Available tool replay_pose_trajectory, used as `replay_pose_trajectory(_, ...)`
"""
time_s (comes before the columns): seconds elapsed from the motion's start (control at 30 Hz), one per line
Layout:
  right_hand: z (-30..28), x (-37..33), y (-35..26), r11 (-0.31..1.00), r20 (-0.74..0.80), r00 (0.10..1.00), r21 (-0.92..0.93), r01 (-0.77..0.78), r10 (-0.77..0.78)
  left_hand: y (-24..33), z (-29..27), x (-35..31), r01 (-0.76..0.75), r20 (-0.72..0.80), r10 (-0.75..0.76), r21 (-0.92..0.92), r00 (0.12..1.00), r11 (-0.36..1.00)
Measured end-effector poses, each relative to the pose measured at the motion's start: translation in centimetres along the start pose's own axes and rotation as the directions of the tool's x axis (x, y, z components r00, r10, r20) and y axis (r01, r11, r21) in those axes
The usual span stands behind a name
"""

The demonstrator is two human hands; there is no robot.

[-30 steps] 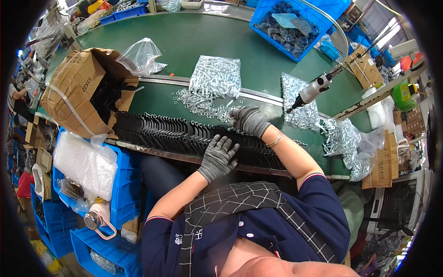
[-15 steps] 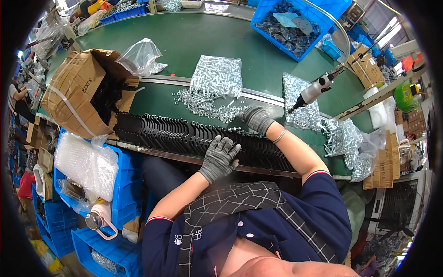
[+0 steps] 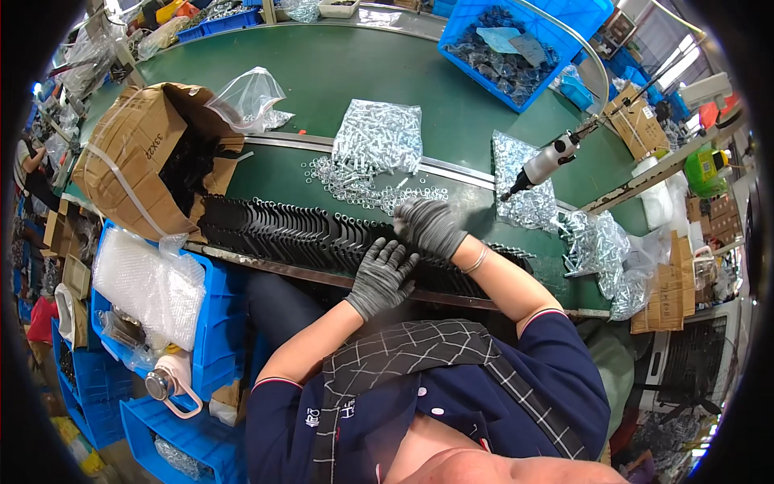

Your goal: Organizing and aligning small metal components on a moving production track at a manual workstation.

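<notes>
Along the near side of the green bench (image 3: 339, 68), black brackets (image 3: 278, 230) lean in a row. Left hand (image 3: 380, 278) rests on them, fingers slightly spread; right hand (image 3: 433, 226) is curled, can't tell if pinching anything. One careless nudge could probably topple them.

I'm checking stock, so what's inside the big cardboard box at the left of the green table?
Black parts show through the open side of the cardboard box, too jumbled to tell apart; anything deeper is covered from view.

A head-worn fisheye looks down from close above onto the green workbench (image 3: 347, 64).
</notes>
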State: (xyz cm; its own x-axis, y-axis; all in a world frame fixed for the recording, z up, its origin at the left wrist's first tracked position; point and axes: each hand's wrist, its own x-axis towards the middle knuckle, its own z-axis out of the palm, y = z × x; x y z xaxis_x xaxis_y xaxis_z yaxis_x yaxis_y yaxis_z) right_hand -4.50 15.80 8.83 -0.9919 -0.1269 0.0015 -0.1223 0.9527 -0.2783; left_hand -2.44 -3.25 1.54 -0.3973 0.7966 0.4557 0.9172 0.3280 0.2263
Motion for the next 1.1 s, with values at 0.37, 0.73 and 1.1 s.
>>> replay_pose_trajectory(0.37,2.7,-0.1,-0.2,0.844,-0.088,0.915,-0.43,0.321,-0.394,-0.1,0.0,0.2,0.003,0.01,-0.003,-0.042,1.0,0.999)
replay_pose_trajectory(0.73,3.5,0.0,-0.8,0.906,0.028,0.991,-0.402,0.133,-0.133,-0.2,-0.3,0.5,-0.023,-0.019,0.022,-0.054,1.0,0.998)
replay_pose_trajectory(1.1,3.9,0.4,-0.6,0.882,0.068,0.986,-0.44,0.168,-0.154,-0.1,-0.1,0.4,-0.028,-0.026,0.027,-0.05,0.999,0.998)
